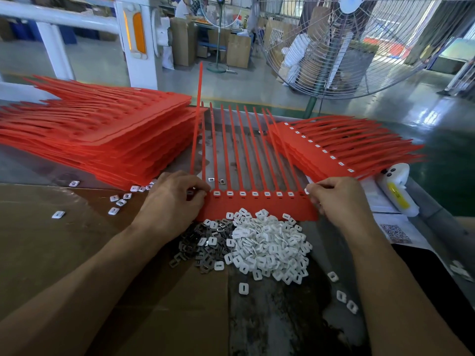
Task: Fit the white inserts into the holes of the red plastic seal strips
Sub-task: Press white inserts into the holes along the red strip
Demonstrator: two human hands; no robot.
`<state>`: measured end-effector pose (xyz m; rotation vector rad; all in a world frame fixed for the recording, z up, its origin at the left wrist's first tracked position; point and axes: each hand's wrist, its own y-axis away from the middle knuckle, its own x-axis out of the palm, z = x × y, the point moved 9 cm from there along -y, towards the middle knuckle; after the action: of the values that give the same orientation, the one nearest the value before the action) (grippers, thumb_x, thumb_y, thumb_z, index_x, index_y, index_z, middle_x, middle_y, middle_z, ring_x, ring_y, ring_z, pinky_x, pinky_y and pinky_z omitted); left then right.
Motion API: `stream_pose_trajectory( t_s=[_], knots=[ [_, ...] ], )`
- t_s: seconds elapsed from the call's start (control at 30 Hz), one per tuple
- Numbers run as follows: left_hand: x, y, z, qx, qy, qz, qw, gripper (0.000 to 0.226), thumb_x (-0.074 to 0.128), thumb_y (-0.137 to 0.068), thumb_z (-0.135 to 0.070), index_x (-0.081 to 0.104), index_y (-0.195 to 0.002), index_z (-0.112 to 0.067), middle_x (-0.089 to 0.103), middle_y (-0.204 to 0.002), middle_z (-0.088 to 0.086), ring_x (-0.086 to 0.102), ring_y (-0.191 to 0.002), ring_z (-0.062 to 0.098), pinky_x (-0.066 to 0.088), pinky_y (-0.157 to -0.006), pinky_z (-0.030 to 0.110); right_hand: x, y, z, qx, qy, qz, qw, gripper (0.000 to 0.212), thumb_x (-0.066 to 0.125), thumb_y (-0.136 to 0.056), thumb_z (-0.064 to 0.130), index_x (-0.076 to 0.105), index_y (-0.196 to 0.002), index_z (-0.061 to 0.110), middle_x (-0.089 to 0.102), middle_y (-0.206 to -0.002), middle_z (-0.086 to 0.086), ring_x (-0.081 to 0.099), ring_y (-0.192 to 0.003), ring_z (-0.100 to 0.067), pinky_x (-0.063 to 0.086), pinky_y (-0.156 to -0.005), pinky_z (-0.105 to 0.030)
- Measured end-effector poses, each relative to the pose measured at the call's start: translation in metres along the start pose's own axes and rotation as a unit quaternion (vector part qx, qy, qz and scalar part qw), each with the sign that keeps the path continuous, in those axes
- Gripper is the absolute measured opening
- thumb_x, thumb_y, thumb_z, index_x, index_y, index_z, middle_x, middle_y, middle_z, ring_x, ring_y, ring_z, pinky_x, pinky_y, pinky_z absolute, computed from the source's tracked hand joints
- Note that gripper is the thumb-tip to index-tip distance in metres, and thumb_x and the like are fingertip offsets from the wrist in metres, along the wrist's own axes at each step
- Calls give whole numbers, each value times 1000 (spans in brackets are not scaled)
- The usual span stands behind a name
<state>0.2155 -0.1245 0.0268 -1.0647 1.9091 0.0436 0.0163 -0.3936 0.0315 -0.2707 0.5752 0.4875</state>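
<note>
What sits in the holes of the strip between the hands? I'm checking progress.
White inserts fill the visible holes of the red strip. The left hand and right hand cover both ends.

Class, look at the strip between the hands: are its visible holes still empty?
No. The red seal strip shows a row of white inserts already seated in its holes.
</note>
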Motion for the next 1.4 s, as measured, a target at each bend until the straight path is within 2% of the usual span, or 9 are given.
stream_pose_trajectory(
  t_s=[0.1, 0.23, 0.4, 0.57, 0.7, 0.87, 1.03, 1.27, 1.4],
  knots=[
    [-1, 0, -2, 5, 0, -2, 1000, 16, 66, -96, -26, 76, -107, -31, 67, -112, -12, 41, -96, -5, 31, -78, 6, 2, -3, -1, 7, 28, -3, 1000, 22, 69, -93, 25, 75, -74, 17, 69, -58, 5, 57, -49, -7, 42, -57, -26],
    [-1, 0, -2, 7, -3, -1, 1000, 17, 66, -96, -25, 76, -107, -31, 67, -113, -11, 43, -99, -2, 32, -80, 11, 5, -3, -1, 4, 47, -2, 999, 26, 68, -94, 26, 74, -71, 17, 71, -60, 3, 61, -55, -12, 48, -59, -32],
    [-1, -1, -2, 11, -2, -3, 1000, 16, 66, -95, -25, 76, -106, -32, 67, -111, -12, 38, -92, -11, 31, -76, 3, 8, -3, 1, 1, 68, -6, 998, 29, 68, -94, 28, 74, -69, 15, 71, -63, 0, 70, -67, -23, 56, -71, -42],
    [-1, 0, 0, 2, -1, -5, 1000, 16, 66, -96, -26, 76, -107, -33, 67, -112, -11, 41, -98, -3, 34, -84, 20, 11, -2, 1, 5, 73, -2, 997, 31, 68, -94, 29, 73, -67, 15, 71, -62, 0, 70, -67, -25, 56, -70, -42],
    [0, -1, 0, 3, -2, 0, 1000, 17, 65, -96, -26, 76, -108, -32, 67, -114, -11, 41, -99, -4, 33, -83, 18, 11, -2, 3, 7, 85, -6, 996, 29, 70, -92, 29, 71, -66, 16, 71, -65, -3, 69, -69, -27, 57, -73, -47],
    [-1, -1, -2, 13, 6, -6, 1000, 18, 66, -95, -24, 77, -107, -30, 67, -111, -11, 36, -91, -12, 30, -77, 1, 12, -1, 6, 4, 95, -13, 995, 17, 72, -89, 26, 72, -72, 22, 73, -74, -3, 71, -77, -30, 60, -78, -52],
    [0, 1, 2, -4, 9, -3, 1000, 17, 66, -95, -26, 76, -108, -33, 66, -112, -11, 42, -101, -3, 34, -86, 22, 12, 0, 4, -3, 85, -9, 996, 13, 70, -92, 22, 73, -79, 24, 74, -79, -2, 71, -80, -28, 61, -81, -50],
    [1, 0, 4, -12, 5, 1, 1000, 17, 65, -96, -28, 75, -108, -34, 65, -113, -13, 45, -112, 7, 36, -91, 27, 6, 4, 7, -36, 93, 14, 995, 23, 62, -92, 19, 78, -80, 30, 69, -67, 9, 65, -65, -18, 54, -62, -36],
    [2, -1, 6, -14, 5, 3, 1000, 17, 65, -96, -29, 75, -108, -35, 65, -112, -13, 45, -112, 8, 38, -94, 28, 7, 8, 14, -43, 143, 35, 988, 22, 63, -92, 19, 82, -88, 29, 73, -76, 12, 69, -78, -18, 59, -77, -43]
  ],
)
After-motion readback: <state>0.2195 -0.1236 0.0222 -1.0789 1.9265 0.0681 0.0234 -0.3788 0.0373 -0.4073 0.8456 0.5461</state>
